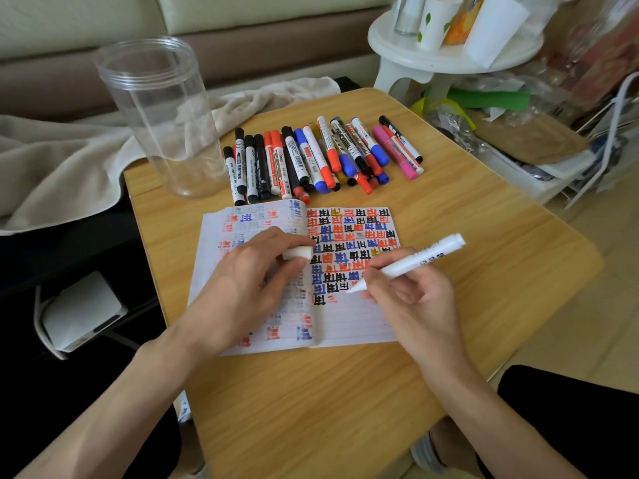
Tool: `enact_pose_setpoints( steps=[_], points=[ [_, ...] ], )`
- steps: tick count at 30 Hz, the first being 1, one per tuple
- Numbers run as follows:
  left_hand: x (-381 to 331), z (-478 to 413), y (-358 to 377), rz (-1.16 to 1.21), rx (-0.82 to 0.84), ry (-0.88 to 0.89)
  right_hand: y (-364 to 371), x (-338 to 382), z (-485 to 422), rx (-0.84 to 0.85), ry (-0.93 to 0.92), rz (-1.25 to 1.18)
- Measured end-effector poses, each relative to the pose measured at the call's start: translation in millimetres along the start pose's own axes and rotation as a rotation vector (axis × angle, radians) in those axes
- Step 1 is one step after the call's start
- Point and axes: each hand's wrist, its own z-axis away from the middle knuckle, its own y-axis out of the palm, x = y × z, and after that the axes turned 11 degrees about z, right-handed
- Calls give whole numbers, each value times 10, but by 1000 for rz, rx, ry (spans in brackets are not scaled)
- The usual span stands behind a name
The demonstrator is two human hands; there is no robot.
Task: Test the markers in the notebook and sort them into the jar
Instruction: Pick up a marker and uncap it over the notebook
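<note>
While the left hand (254,271) rests on the open notebook (352,323) pinching a white cap (298,253), the right hand (411,292) grips a white marker (411,262), its tip on the right page. Beyond the notebook, a row of markers (321,157) lies on the tabletop (311,402), with the clear jar (162,115) upright just to their left.

A clear plastic jar (162,115) stands upright at the far left, its top open. To its right, a row of capped markers (321,157) in black, red, blue, pink and yellow lies side by side, some overlapping. Nearer, the notebook (352,319) lies open and flat, its right page filled most of the way down with black, red and blue marks. The right hand (411,295) grips an uncapped white marker (415,259), tilted, tip at that page. The left hand (249,281) pinches its white cap (298,253).
</note>
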Motion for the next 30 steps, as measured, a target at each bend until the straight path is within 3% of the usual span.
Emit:
enact_pose_setpoints(
  steps=[6,13,30],
  points=[
    [-137,-28,12,158,-53,-51,-67,174,-62,6,144,-163],
    [-164,-50,74,239,1,-73,-43,244,-103,45,183,-344],
    [-157,-81,81,236,4,-47,29,231,-84,70,156,-320]
  ],
)
